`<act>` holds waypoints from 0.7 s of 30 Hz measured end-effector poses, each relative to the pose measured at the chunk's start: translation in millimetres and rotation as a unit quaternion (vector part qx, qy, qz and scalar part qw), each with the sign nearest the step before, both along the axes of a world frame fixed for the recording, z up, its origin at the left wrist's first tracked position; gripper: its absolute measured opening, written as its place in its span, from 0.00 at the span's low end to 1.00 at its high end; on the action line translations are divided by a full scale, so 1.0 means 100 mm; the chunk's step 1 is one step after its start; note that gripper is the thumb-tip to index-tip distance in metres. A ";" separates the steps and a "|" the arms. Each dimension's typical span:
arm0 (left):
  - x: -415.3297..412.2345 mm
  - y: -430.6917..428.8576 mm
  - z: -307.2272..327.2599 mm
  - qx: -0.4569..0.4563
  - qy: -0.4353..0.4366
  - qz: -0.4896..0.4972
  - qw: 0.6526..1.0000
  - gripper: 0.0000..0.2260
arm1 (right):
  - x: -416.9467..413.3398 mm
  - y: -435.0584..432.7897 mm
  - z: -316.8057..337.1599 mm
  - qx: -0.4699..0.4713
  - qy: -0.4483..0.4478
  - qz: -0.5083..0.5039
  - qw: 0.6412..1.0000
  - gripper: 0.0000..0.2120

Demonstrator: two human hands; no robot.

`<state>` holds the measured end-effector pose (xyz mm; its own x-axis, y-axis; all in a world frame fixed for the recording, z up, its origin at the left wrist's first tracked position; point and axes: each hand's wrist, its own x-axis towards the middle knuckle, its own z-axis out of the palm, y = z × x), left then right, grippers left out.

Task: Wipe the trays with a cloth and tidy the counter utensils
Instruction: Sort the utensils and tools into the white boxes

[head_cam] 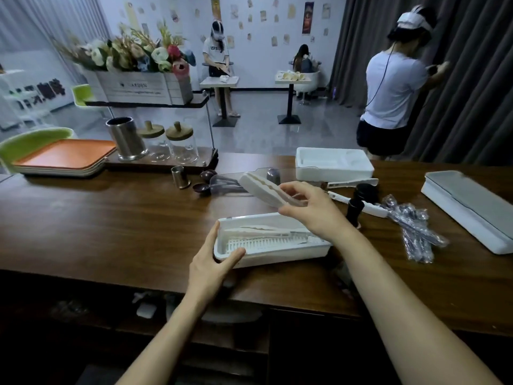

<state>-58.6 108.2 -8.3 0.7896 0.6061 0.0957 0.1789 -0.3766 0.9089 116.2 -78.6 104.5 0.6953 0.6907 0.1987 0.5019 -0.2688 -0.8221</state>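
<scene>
So the near edge of the dark wood counter point(83, 218) is running straight across in front of the person. The white utensil box point(277, 257) is sitting a little back from it, about mid-counter, long side facing them. The left hand point(211, 262) is gripping the box's left end, thumb lying over the near rim and fingers wrapping the end wall. The box is showing a ribbed white rack inside, with pale utensils lying lengthwise. The right hand point(311, 209) is hovering just above the box's far rim and pinching a white plastic piece point(261, 184), which is tilting up and away to the left. Can't tell exactly what that piece is. There's loads of bare wood to the left of the box, but the right side is getting crowded. A bundle of plastic-wrapped spoons point(410, 226) and two small black cylinders point(363, 193) are lying nearby, and a closed white box with a grey lid point(472, 209) is sitting by the right end. Further back, a small steel cup point(180, 177) and dark scoops point(211, 183) are sitting just behind the box, and a white foam tray point(333, 162) is resting at the far edge. Way off at far left, a stack of trays point(63, 157) with an orange one on top is sitting next to a steel canister point(126, 140).
</scene>
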 end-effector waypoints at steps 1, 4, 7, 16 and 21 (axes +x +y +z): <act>0.00 0.01 0.00 0.001 0.002 -0.001 1.000 0.37 | -0.03 0.11 -0.01 0.009 0.009 0.011 1.000 0.18; -0.02 0.00 0.01 0.010 0.001 0.002 1.000 0.37 | -0.09 0.40 -0.03 0.026 0.036 0.036 0.998 0.18; -0.02 0.00 0.00 0.011 0.000 0.010 1.000 0.35 | -0.10 0.59 -0.09 0.028 0.045 0.062 0.997 0.17; 0.02 0.04 -0.06 0.008 0.019 0.019 1.000 0.41 | -0.02 0.66 -0.48 -0.140 -0.002 0.094 0.986 0.15; 0.01 0.04 -0.02 0.015 0.003 0.010 1.000 0.35 | 0.04 0.48 -0.61 -0.241 -0.069 0.066 0.966 0.16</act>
<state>-57.5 111.7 -10.6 0.7781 0.6185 0.1092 0.1920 -0.3997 0.8963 120.1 -30.8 43.6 0.5845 0.8070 -0.0836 0.6534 -0.5294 -0.5411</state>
